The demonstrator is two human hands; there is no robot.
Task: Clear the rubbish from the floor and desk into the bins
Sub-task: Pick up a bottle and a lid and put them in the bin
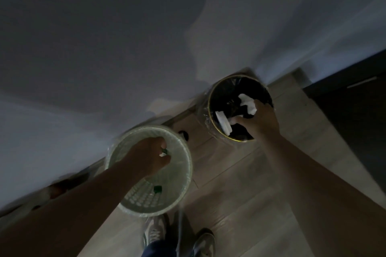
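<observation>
Two bins stand on the wooden floor against the wall. Over the pale green mesh bin (pixel 117 153) hovers my left hand (pixel 148 155), its fingers pinching a small green and white scrap (pixel 164 152). Another green scrap (pixel 157 189) lies inside that bin. My right hand (pixel 261 119) reaches over the black bin with a gold rim (pixel 211 108) and grips crumpled white paper (pixel 248 103). A white paper piece (pixel 223 123) lies inside the black bin.
A grey wall (pixel 104 48) rises behind the bins. A dark cabinet (pixel 351 100) stands at the right. My two shoes (pixel 155 231) are on the wooden floor (pixel 240 204) just below the green bin. A small dark object (pixel 183 133) sits between the bins.
</observation>
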